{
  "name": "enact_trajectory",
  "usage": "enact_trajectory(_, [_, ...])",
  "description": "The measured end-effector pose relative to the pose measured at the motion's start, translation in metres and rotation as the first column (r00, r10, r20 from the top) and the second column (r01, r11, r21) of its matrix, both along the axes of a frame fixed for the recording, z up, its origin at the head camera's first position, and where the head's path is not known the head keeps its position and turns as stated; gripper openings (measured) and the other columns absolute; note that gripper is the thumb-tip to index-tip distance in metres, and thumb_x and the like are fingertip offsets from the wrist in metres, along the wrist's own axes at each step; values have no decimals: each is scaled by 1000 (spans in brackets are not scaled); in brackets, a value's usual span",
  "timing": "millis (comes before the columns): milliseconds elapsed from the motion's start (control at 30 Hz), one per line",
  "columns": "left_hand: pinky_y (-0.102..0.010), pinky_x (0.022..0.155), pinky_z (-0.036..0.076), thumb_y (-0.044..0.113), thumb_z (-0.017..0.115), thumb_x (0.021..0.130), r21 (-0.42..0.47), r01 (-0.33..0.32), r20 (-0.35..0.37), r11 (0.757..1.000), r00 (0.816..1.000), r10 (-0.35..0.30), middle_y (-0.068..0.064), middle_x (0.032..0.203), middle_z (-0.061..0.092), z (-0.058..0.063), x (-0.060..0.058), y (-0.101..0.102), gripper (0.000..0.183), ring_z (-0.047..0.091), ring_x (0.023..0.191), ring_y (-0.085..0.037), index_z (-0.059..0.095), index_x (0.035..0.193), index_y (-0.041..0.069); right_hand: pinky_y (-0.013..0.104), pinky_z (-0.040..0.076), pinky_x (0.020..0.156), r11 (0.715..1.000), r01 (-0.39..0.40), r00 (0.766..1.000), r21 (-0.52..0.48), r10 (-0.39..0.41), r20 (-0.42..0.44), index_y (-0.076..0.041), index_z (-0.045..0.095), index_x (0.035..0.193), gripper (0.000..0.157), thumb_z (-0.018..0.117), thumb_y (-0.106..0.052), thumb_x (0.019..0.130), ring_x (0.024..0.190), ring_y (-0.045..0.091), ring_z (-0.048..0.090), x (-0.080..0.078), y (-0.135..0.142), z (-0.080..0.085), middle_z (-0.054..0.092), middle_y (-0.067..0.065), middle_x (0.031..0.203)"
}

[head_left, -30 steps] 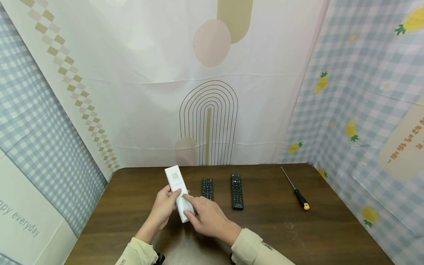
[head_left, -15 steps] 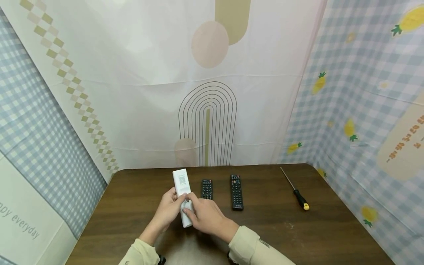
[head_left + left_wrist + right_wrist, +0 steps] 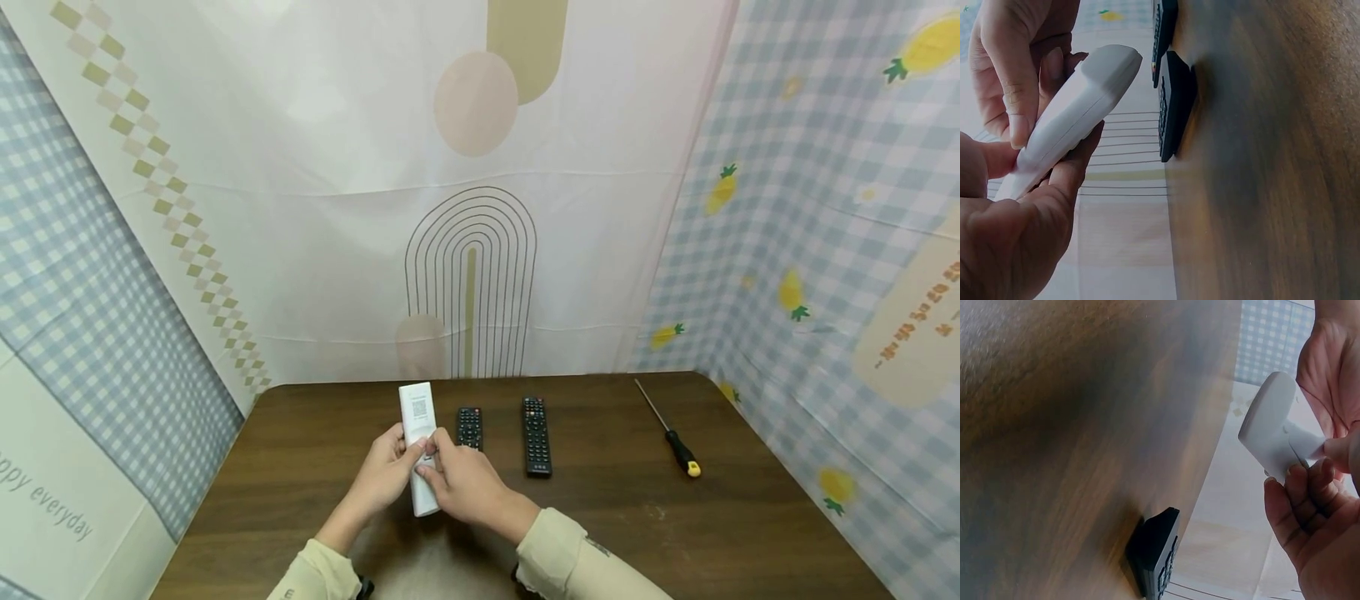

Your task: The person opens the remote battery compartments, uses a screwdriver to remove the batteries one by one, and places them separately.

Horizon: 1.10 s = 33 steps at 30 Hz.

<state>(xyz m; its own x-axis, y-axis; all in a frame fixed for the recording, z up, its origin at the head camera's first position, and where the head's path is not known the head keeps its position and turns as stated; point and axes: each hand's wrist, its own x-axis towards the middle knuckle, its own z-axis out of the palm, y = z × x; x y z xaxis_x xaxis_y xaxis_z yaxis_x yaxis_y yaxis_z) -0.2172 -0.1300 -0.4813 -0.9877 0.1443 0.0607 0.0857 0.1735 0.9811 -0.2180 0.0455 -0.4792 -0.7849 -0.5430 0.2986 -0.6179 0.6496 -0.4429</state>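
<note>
Both hands hold a white remote control (image 3: 417, 408) above the table, its back with a printed QR code facing up. My left hand (image 3: 382, 475) grips its left side, thumb on top near the middle; the left wrist view shows fingers wrapped beneath the white body (image 3: 1079, 106). My right hand (image 3: 476, 487) is at the lower half, with index finger and thumb on the back near a small dark spot. In the right wrist view its curled fingers touch the remote's side, close to a seam in the casing (image 3: 1269, 419). The remote's button face is hidden.
A short black remote (image 3: 469, 427) lies just behind the right hand, partly covered by it. Further right lie a longer black remote (image 3: 536, 437) and a screwdriver (image 3: 681, 450) with a black and yellow handle. Patterned cloths surround the brown wooden table (image 3: 615, 533).
The white remote has shifted slightly right and turned more upright. My right index finger has bent and drawn in beside the left thumb at the middle of the remote's back.
</note>
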Motion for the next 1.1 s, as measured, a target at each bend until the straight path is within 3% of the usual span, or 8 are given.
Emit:
enact_trajectory(367, [-23,82,60,5,52,110,-24,29,-22,999,999,-30,-30,119,75,4,0,2,38,75,102,-22,50,143,-14,15,31,49,999,25,998,-21,-26,-59,-13,54,109,21,70,-27,104,55,-3,40,-2,1,0,53,-10,66])
enact_trajectory(600, [-26,83,61,8,52,111,-30,28,0,999,1000,-28,-26,122,76,2,4,4,39,75,107,-25,50,145,-12,15,29,47,998,53,998,-13,-54,-34,-13,59,105,20,71,-28,103,53,-4,38,-3,0,1,52,-11,66])
enact_trajectory(867, [-24,81,61,9,54,110,-35,18,-16,999,1000,-19,-25,118,77,-1,4,5,36,76,103,-24,53,141,-11,15,31,47,998,63,998,8,-63,-31,-14,60,104,22,73,-31,103,54,-4,40,-5,2,1,56,-10,69])
enact_trajectory(1100, [-24,78,61,5,54,109,-45,15,-42,999,999,-17,-26,113,78,-2,4,5,32,75,95,-16,56,135,-12,16,35,49,998,62,998,-13,-61,15,-17,58,98,22,72,-33,103,57,-4,44,-6,3,0,58,-9,71])
